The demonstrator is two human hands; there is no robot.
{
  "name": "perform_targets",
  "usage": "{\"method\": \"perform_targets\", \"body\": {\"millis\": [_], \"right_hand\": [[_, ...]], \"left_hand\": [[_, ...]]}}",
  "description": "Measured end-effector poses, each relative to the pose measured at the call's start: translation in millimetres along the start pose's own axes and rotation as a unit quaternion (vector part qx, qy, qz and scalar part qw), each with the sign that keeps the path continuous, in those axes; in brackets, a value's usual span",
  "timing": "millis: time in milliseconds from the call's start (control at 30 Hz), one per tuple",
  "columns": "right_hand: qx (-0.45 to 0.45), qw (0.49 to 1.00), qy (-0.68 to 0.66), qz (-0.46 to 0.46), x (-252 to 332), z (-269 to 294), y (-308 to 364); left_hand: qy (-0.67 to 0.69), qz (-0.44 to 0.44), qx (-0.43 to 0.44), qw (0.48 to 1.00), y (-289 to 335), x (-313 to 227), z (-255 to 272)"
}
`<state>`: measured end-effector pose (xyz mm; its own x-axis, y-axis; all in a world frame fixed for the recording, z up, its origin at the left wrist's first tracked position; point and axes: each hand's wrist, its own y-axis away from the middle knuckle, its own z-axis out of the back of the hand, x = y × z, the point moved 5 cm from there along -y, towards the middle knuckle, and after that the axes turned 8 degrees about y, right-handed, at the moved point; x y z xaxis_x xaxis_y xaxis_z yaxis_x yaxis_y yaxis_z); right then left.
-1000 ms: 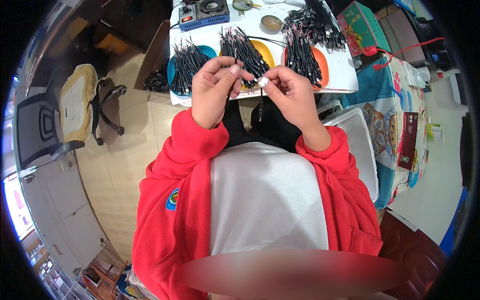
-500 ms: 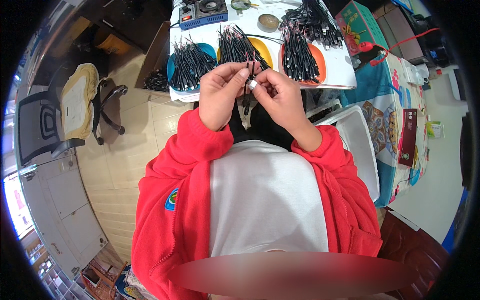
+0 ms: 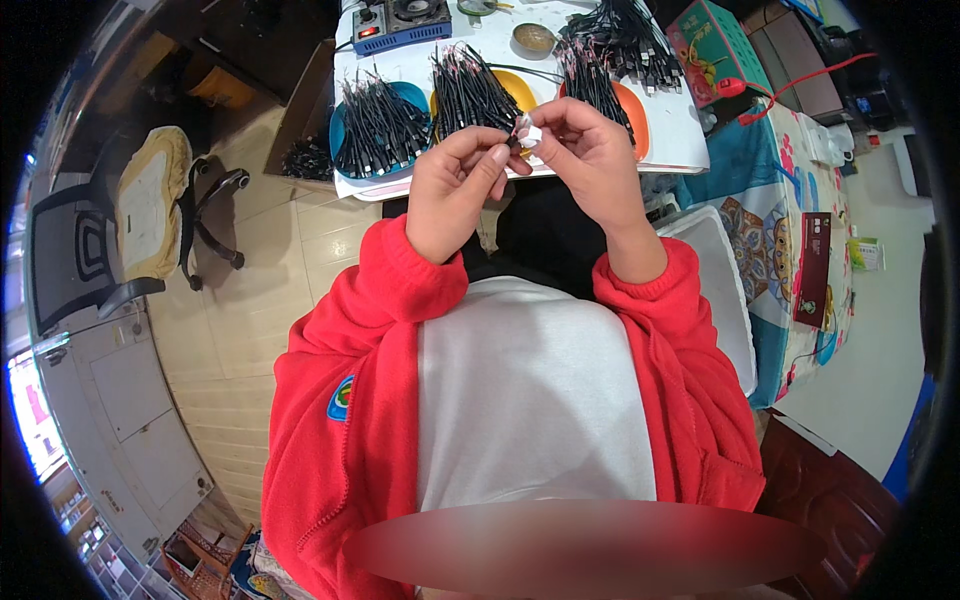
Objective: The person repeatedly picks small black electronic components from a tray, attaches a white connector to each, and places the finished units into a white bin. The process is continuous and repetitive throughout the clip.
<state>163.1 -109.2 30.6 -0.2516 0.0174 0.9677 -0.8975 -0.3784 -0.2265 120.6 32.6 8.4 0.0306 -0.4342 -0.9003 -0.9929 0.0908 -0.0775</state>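
In front of the table's near edge, my hands meet around a small piece of work. My left hand (image 3: pixel 455 190) pinches a short black cable (image 3: pixel 513 142), mostly hidden by the fingers. Between the thumb and fingers of my right hand (image 3: pixel 595 165) is a small white piece (image 3: pixel 531 136), right beside the cable; its exact kind is too small to tell. Just beyond lie bundles of short black cables with reddish bare ends: one (image 3: pixel 380 130) on a blue tray (image 3: pixel 420 95), another (image 3: pixel 470 90) on a yellow tray (image 3: pixel 515 84), a third (image 3: pixel 590 80) on an orange tray (image 3: pixel 638 115).
A blue heating device (image 3: pixel 402 34) and a round tin (image 3: pixel 534 38) stand farther back on the white table (image 3: pixel 690 150). More black cables (image 3: pixel 640 45) are piled at its back right. A white foam box (image 3: pixel 715 270) sits right of my legs, an office chair (image 3: pixel 150 210) to the left.
My right hand has moved slightly right and up, with the white piece tilted up in it. The cable's reddish ends, upright between my hands before, are now covered by fingers.
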Motion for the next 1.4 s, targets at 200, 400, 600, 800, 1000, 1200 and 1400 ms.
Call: {"method": "perform_targets", "body": {"millis": [200, 400, 600, 800, 1000, 1200, 1400], "right_hand": [[0.010, 1.000, 0.004, 0.021, -7, -7, 1], [0.029, 0.963, -0.264, -0.047, -22, -17, 5], [-0.010, 0.971, -0.237, -0.034, -17, -21, 9], [-0.058, 0.951, 0.231, 0.195, 11, -17, 17], [-0.027, 0.972, -0.232, -0.007, -26, -24, 13], [-0.006, 0.979, -0.199, -0.047, -23, -22, 10], [0.035, 0.960, -0.267, -0.070, -25, -24, 11]], "left_hand": [[0.064, 0.039, 0.012, 0.997, 0, 2, 3], [0.250, 0.111, 0.047, 0.961, 1, 14, 2], [0.314, 0.132, 0.059, 0.938, 0, 17, 4], [0.216, 0.070, -0.016, 0.974, 4, 13, 10], [0.329, 0.118, 0.028, 0.936, 3, 17, 8], [0.329, 0.154, 0.057, 0.930, 5, 18, 10], [0.295, 0.147, 0.054, 0.943, 7, 23, 12]]}}
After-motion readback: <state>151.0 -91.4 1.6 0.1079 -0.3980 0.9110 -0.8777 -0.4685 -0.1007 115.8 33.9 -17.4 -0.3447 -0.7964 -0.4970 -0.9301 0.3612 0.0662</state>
